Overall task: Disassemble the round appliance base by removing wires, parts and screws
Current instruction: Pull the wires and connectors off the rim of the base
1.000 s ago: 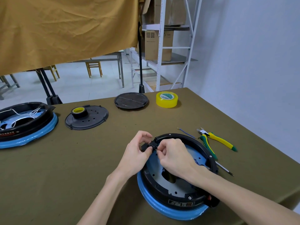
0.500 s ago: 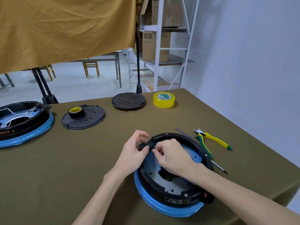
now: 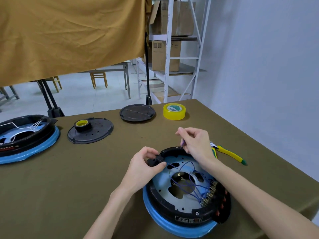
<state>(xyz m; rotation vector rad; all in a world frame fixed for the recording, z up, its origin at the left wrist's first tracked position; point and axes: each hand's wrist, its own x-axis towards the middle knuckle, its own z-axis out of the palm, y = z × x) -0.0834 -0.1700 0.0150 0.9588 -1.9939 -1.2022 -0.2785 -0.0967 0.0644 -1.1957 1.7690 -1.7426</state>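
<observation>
Tabletop [image 3: 86,178]: olive cloth; white wall right.
Base [image 3: 183,192]: lies flat, open side up.
Left hand [image 3: 146,168]: grips black connector [image 3: 155,161].
Right hand [image 3: 195,145]: pinches blue wire [image 3: 182,144].

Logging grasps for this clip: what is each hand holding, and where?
Left hand grips the black connector block at the base's rim. Right hand pinches a thin blue wire near its end.

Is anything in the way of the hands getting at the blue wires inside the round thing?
Nothing visible blocks them. The base lies open on top, and the blue wires are bare. The right hand already pinches one wire; the left hand grips the black part on the rim.
</observation>
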